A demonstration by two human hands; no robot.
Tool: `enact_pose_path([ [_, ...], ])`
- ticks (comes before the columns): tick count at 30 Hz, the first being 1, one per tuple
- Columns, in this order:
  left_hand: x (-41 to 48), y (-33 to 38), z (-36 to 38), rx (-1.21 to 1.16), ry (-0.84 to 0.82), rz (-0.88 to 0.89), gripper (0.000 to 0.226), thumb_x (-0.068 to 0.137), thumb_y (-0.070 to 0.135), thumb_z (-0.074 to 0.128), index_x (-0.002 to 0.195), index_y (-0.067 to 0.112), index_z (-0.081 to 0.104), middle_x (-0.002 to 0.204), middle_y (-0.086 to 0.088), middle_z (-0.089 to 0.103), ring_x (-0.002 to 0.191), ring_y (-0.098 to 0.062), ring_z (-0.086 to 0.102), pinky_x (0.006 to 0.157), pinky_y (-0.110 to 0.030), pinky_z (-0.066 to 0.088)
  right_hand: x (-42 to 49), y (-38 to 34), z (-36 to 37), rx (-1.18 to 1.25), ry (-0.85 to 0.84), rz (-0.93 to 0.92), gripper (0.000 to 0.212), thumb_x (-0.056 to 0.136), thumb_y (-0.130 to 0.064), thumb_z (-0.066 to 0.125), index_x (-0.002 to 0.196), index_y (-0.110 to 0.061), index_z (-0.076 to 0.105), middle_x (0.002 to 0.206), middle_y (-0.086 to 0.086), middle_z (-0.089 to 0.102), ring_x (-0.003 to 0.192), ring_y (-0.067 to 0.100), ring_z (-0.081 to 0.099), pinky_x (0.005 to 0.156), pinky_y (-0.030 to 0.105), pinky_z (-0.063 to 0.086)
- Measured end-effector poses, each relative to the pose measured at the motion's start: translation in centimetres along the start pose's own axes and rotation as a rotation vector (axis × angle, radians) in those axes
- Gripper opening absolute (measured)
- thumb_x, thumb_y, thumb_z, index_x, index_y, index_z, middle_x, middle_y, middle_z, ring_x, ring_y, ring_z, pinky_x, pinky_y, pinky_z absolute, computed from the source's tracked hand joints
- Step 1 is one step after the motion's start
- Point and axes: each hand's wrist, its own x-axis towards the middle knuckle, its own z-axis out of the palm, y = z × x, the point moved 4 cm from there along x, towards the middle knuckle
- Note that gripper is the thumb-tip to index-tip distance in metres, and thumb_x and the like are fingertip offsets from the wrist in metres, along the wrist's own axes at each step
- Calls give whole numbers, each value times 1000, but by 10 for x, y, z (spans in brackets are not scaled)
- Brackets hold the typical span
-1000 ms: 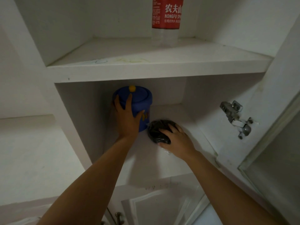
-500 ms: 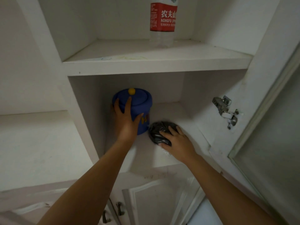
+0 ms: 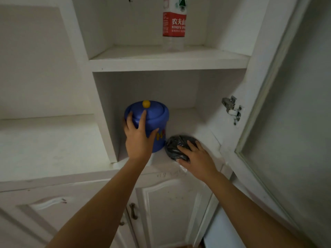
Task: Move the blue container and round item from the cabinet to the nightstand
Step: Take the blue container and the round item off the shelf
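- The white painted wooden cabinet (image 3: pixel 168 61) is standing open, its frosted-glass door (image 3: pixel 286 122) swung out to the right on a metal hinge (image 3: pixel 231 109); the paint is looking scuffed and matt.
- The view is sitting lower than a second ago, with the lower cupboard doors (image 3: pixel 166 208) now showing, while both hands are staying where they were; I judge the lift out of the cabinet is about to begin, not yet under way.
- The tall clear plastic water bottle with a red label (image 3: pixel 173 24) is standing on the upper shelf, near its front edge, untouched.
- The blue cylindrical plastic container with a domed lid and a small yellow knob (image 3: pixel 157 113) is resting upright on the lower shelf, towards its left wall and front edge; it looks smooth and rigid.
- The left hand (image 3: pixel 138 138) is wrapping around the container's near side, fingers spread up onto the lid and thumb across the yellow lettering, holding it though not visibly raising it.
- The round item wrapped in crinkled glossy black plastic film (image 3: pixel 177 145) is lying at the shelf's front edge, just beside the container's base.
- The right hand (image 3: pixel 195 158) is lying over it from the near side, fingers curled on top and thumb below, closing on it; the wrap is likely slippery.
- No nightstand is in view.
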Motion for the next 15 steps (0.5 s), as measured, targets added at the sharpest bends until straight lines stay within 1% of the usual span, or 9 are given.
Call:
enact_pose_path([
  [7,-26,6,-16,32,31,29,65,82,33,64,139,27,33,151,-16,20,138,-38,16,74,-53,49,-23,-6,-2,-23,23,-18,53,90,-44,48,139,-27,35,151,12,24,138,35,14,107,47,28],
  [9,-30,6,-18,44,51,29,66,82,35,64,139,26,32,151,-16,19,138,-38,17,74,-53,49,-30,-7,0,-60,14,-27,55,91,-44,46,141,-27,30,153,11,19,139,33,11,107,48,25],
  [12,-34,4,-16,44,73,23,71,80,37,66,139,20,31,152,-18,16,138,-39,17,73,-54,50,-38,-7,4,-124,-23,-45,64,90,-47,45,144,-28,18,155,9,8,140,30,4,109,51,17],
  [15,-33,1,-12,31,78,-15,80,75,40,69,140,19,27,154,-17,9,140,-38,12,78,-55,49,-39,-7,6,-158,-47,-61,74,87,-47,50,145,-27,10,155,9,2,141,30,-1,109,50,16],
])
